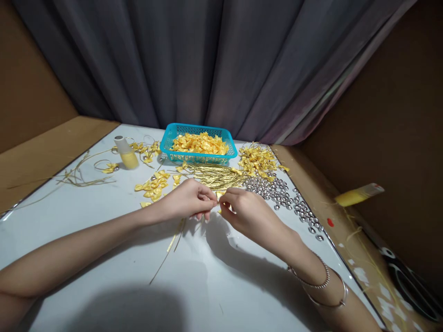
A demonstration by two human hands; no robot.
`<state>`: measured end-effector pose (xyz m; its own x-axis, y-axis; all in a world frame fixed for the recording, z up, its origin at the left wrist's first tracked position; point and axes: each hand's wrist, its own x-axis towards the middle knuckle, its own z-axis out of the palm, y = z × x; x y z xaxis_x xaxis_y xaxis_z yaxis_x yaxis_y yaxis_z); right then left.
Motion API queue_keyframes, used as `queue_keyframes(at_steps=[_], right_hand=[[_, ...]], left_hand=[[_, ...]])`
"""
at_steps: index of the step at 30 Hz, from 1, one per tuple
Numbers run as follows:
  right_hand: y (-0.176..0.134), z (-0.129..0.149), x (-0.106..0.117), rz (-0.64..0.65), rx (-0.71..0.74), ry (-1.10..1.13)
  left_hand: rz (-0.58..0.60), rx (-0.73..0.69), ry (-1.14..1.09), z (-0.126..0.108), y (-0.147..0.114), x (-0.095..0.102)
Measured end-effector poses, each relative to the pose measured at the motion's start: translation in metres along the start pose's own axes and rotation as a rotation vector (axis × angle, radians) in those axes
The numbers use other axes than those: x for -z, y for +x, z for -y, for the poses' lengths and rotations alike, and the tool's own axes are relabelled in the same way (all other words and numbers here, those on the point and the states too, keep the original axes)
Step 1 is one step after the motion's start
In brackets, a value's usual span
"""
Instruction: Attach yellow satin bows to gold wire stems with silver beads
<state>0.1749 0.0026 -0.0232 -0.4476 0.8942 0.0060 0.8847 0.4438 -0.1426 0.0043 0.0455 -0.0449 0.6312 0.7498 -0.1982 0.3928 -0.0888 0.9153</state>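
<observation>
My left hand (194, 199) and my right hand (244, 207) meet over the middle of the white table, fingertips almost touching. Both are closed in a pinch. A small yellow ribbon bow (220, 195) shows at the right fingertips, mostly covered by them. What the left fingers pinch is too small to make out. Just beyond the hands lies a bundle of gold cords (218, 176). Loose yellow bows (154, 185) are beside my left hand, and many silver beads (273, 189) are spread beyond my right hand. A few gold strands (173, 240) lie below the left hand.
A turquoise basket (166, 146) of yellow bows stands at the back, before a grey curtain (194, 60). A glue bottle (127, 154) and finished-looking bow loops (110, 168) are at left. A bow pile (258, 159), another bottle (360, 194) and scissors (411, 286) are at right.
</observation>
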Motion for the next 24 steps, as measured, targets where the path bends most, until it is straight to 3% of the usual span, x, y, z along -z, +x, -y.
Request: queue_keyframes(at_steps=[13,24], right_hand=[[-0.004,-0.010,0.012,-0.002,0.026,0.114],[0.002,-0.005,-0.001,0.056,0.040,0.063]], left_hand=[[-0.006,0.041,-0.010,-0.001,0.000,0.002],[0.005,0.010,-0.010,0.002,0.001,0.000]])
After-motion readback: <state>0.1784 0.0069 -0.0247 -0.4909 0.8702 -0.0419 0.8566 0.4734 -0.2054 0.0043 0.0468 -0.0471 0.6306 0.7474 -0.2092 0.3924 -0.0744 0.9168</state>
